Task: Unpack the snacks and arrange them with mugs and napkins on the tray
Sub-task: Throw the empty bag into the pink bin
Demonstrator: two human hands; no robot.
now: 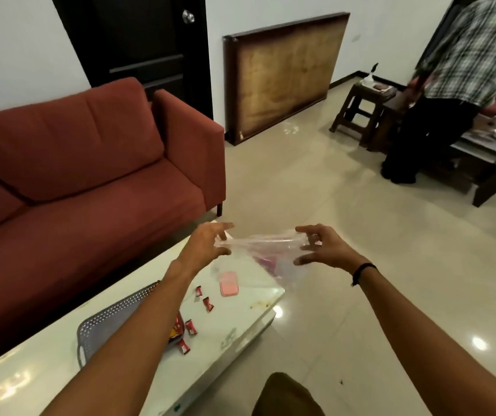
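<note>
Two bare forearms reach out over a low white table [240, 322] with a glossy, faintly marbled top. On it lies one grey perforated plastic tray [111, 322], rectangular with rounded corners, partly hidden under the left forearm. Four small red-and-white wrapped snacks [191, 327] lie scattered by the tray's far edge, and a larger red and yellow packet [177, 328] peeks out beside the arm. One flat pink rectangular item [228, 283] rests further along the tabletop.

Above the table's far corner, the left hand [207, 246] and the right hand [316, 247] each pinch an end of one thin, clear, crinkled plastic bag [267, 250], stretched between them in the air; something pink shows through its film, too blurred to identify. A dark band [362, 270] circles the right wrist.

Beyond, one rust-red fabric sofa [90, 163] stands left of the table on glossy beige floor tiles [331, 205]. One dark door [138, 40] is set in the white wall, and one wood-framed board [282, 76] leans against it. At far right, another person in a plaid shirt [469, 52] stands beside one dark wooden stool [358, 109] and a second low table [487, 157].
</note>
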